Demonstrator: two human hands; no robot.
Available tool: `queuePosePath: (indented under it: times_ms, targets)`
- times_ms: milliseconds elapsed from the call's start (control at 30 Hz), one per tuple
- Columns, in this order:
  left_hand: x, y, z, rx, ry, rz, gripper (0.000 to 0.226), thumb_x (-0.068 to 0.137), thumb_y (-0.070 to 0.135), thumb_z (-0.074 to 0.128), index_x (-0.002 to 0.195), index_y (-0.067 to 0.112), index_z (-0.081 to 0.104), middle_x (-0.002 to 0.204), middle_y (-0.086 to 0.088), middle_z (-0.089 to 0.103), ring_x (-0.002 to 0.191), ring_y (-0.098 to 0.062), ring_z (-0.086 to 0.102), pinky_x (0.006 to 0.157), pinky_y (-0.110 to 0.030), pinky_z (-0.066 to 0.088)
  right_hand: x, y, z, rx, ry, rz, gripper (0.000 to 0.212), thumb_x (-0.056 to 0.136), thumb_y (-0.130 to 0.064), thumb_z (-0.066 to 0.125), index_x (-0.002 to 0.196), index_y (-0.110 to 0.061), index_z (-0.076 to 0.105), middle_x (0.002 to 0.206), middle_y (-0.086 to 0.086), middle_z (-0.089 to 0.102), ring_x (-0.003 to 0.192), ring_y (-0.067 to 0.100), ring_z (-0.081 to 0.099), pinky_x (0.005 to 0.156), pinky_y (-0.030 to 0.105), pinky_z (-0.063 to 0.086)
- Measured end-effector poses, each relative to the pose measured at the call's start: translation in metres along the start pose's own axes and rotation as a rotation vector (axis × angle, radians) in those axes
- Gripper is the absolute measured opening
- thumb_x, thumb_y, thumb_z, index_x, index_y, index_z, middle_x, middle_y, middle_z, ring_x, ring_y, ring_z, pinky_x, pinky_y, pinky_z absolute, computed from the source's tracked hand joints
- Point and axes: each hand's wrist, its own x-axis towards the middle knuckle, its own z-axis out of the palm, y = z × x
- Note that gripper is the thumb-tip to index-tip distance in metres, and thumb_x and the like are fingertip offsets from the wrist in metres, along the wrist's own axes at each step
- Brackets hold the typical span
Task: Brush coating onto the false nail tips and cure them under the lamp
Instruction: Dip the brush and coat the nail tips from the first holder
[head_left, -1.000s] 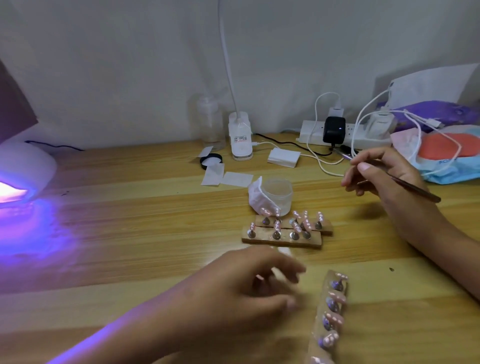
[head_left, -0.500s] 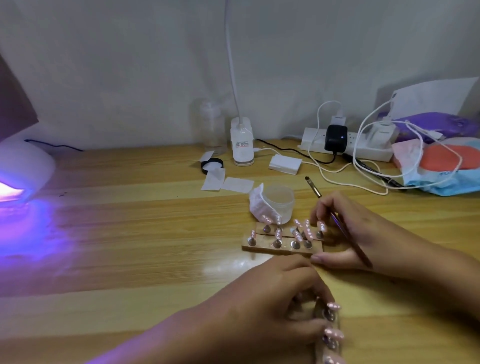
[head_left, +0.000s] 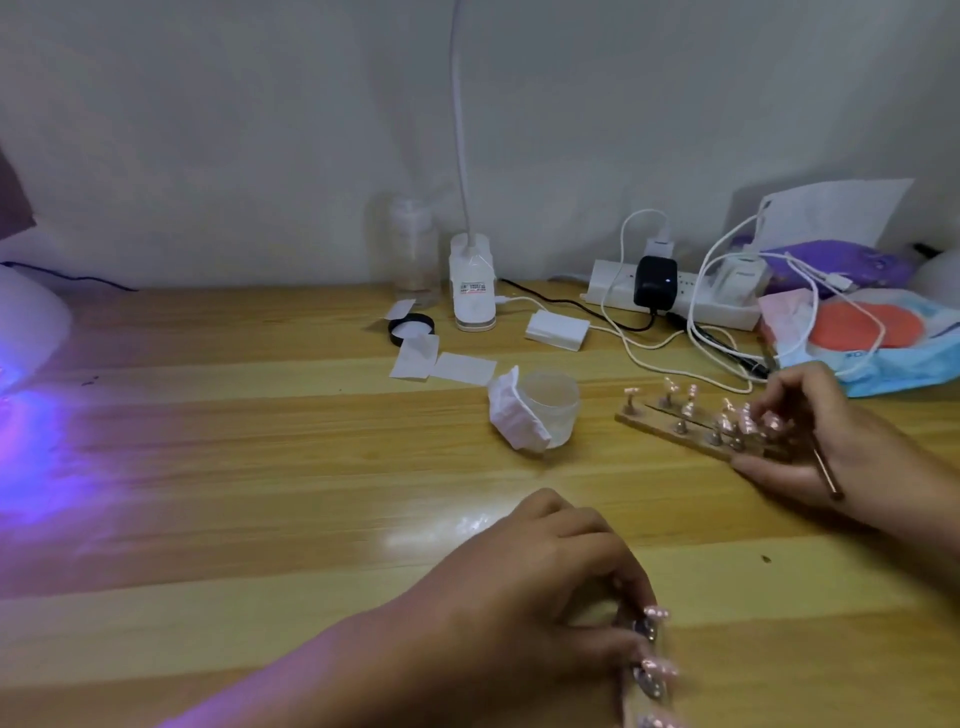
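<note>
My right hand grips the right end of two wooden strips that carry several pink nail tips on metal stands, right of the table's middle. A thin brush lies along that hand, held with the strips. My left hand rests near the front edge, its fingers curled on a third wooden strip with pink nail tips, partly hidden beneath it. The white curing lamp glows violet at the far left edge.
A small frosted jar wrapped with a white wipe stands mid-table. Behind it are paper pads, a black lid, a clear bottle, a white desk-lamp base, a power strip with cables, and bags at the right.
My right hand, brush still in it, came down onto the two strips and has slid them to the right, away from the jar. My left hand settled onto the near strip.
</note>
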Motion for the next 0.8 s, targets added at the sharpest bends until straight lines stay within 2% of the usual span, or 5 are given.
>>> queuePosePath:
  times_ms: [200,367,567,667,800]
  targets:
    - [0.007,-0.017,-0.004,0.034,0.197,-0.073,0.019,0.085,0.039,0.071,0.101,0.028,0.067,0.094,0.022,0.055,0.094,0.008,0.039,0.083,-0.007,0.03,0.04,-0.035,0.033,-0.054,0.089,0.076,0.052,0.073,-0.037,0.08,0.103,-0.027,0.039,0.095,0.0,0.063,0.082,0.015,0.06,0.075,0.038,0.05]
    - [0.01,-0.042,-0.02,0.004,0.39,-0.204,0.012,0.08,0.029,0.079,0.087,0.025,0.07,0.085,0.018,0.064,0.089,0.012,0.047,0.075,-0.004,0.031,0.041,-0.062,0.023,-0.374,0.204,-0.055,0.048,0.08,-0.056,0.067,0.114,-0.028,0.048,0.119,0.0,0.057,0.111,0.017,0.047,0.085,0.034,0.039]
    - [0.019,-0.038,-0.016,-0.071,0.402,-0.292,0.012,0.081,0.028,0.078,0.077,0.031,0.066,0.079,0.015,0.058,0.077,0.003,0.051,0.063,-0.011,0.037,0.04,-0.104,0.03,0.571,0.188,-0.2,0.009,0.1,-0.03,0.046,0.1,-0.032,0.055,0.108,-0.007,0.071,0.108,0.013,0.064,0.09,0.027,0.05]
    - [0.023,-0.033,-0.013,-0.084,0.408,-0.285,0.016,0.08,0.025,0.078,0.072,0.03,0.065,0.071,0.019,0.054,0.074,0.007,0.051,0.061,-0.009,0.036,0.047,-0.111,0.055,0.741,0.164,-0.107,0.024,0.099,-0.031,0.041,0.095,-0.044,0.061,0.113,-0.007,0.071,0.114,0.009,0.062,0.098,0.038,0.044]
    - [0.027,-0.031,-0.007,-0.116,0.425,-0.315,0.026,0.079,0.025,0.078,0.065,0.034,0.057,0.074,0.019,0.05,0.078,0.01,0.048,0.065,-0.005,0.034,0.054,-0.116,0.075,0.863,0.26,-0.116,0.022,0.101,-0.033,0.036,0.111,-0.03,0.056,0.112,-0.003,0.072,0.114,0.01,0.063,0.095,0.027,0.048]
